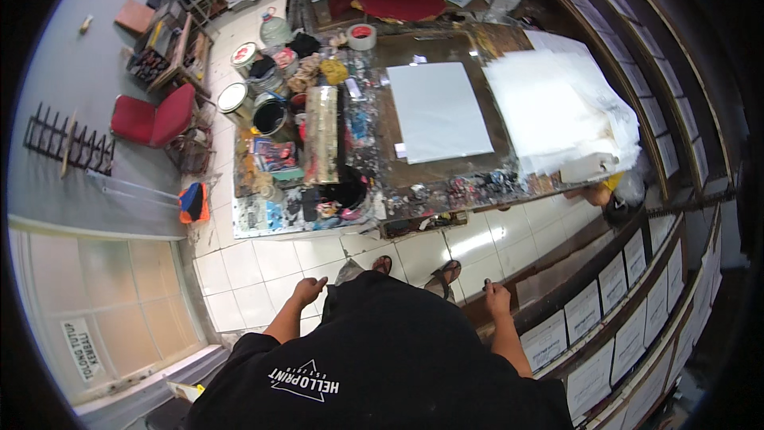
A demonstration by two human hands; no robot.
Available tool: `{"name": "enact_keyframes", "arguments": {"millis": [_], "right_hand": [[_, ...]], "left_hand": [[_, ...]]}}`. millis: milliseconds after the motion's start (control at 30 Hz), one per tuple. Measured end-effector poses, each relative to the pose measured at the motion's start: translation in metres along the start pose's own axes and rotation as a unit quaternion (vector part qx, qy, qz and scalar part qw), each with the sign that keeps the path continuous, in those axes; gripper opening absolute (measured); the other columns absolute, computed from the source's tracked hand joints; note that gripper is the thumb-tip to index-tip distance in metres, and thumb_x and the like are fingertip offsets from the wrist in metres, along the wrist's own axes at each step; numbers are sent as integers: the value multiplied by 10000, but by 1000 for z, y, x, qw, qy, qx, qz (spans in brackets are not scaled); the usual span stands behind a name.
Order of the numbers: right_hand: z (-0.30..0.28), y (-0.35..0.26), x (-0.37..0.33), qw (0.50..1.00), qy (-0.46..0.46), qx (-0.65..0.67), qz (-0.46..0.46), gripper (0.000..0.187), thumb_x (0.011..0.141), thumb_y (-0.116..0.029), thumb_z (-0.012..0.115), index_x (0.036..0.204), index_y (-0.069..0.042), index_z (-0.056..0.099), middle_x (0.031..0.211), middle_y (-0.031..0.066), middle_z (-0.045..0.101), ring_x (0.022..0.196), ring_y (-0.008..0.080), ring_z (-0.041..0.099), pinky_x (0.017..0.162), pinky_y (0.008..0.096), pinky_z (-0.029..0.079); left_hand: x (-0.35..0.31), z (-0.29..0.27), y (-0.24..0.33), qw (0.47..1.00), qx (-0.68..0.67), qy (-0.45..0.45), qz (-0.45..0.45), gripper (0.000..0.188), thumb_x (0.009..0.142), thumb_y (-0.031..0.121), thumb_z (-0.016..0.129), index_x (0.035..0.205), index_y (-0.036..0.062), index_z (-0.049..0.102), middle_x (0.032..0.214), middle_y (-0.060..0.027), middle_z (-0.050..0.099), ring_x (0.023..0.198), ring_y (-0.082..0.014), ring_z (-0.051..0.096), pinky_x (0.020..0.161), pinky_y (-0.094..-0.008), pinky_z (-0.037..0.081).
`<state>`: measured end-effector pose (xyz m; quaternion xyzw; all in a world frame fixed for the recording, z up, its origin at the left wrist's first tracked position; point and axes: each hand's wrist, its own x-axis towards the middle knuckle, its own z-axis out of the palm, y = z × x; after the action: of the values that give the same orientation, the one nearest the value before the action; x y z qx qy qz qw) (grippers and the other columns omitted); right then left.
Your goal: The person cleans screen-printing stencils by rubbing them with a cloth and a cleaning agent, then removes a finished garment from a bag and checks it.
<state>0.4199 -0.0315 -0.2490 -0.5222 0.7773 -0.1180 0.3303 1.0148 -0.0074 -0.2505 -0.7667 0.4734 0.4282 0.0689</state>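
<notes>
My left hand [309, 291] hangs low beside my black shirt, over the white tiled floor. Its fingers are curled together, and whatever may be inside them is hidden. On the other side, my right hand [497, 299] is also closed, with a small dark spot at its fingertips that is too small to name. Both hands are apart from the worktable [406, 205] in front of me. A white sheet [440, 111] lies flat on a brown board [387, 131] at the table's middle. To its right rests a loose pile of white, translucent sheets [549, 107].
Open cans [234, 99], rags [305, 73] and a roll of tape [361, 37] crowd the table's left side. A red chair [153, 117] stands farther left. Shelves of framed panels [593, 344] run close along my right. A plastic jug [274, 29] stands behind the cans.
</notes>
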Motion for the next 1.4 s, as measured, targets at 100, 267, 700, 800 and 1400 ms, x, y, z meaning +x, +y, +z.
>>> {"name": "enact_keyframes", "arguments": {"millis": [100, 267, 700, 800, 1400], "right_hand": [[-13, -37, 22, 998, 22, 57, 35, 485, 1018, -416, 520, 892, -7, 747, 676, 182, 677, 673, 329, 686, 688, 442, 523], [-24, -64, 42, 999, -15, 28, 6, 521, 1030, -423, 482, 933, 18, 741, 802, 219, 709, 795, 375, 698, 760, 463, 523], [30, -35, 69, 982, -185, -28, 10, 647, 1012, -552, 448, 832, -21, 770, 888, 234, 724, 919, 409, 686, 872, 470, 518], [45, -70, 71, 978, -185, -65, -74, 610, 1002, -536, 483, 832, -25, 770, 876, 224, 726, 905, 396, 690, 855, 463, 522], [288, -439, -100, 821, -401, -348, -209, 561, 972, -463, 482, 921, 33, 738, 992, 288, 699, 965, 468, 658, 904, 528, 505]], "left_hand": [[-7, 3, -45, 999, 21, -43, -15, 724, 935, 680, 484, 815, 22, 759, 881, -224, 731, 917, -394, 693, 850, -481, 522], [-13, 8, -58, 999, -9, -12, -44, 723, 929, 677, 487, 808, 17, 757, 879, -224, 731, 914, -399, 691, 843, -485, 525], [-74, -13, -46, 984, -116, 111, -76, 670, 909, 638, 586, 806, -13, 705, 802, -227, 699, 802, -384, 676, 741, -472, 522], [-83, -9, -102, 970, -155, 146, -114, 672, 902, 637, 595, 784, -16, 702, 779, -221, 698, 811, -382, 680, 745, -475, 524], [-100, -181, -526, 901, -304, 192, -242, 627, 934, 570, 619, 755, -24, 706, 646, -157, 658, 619, -258, 640, 606, -419, 505]]}}
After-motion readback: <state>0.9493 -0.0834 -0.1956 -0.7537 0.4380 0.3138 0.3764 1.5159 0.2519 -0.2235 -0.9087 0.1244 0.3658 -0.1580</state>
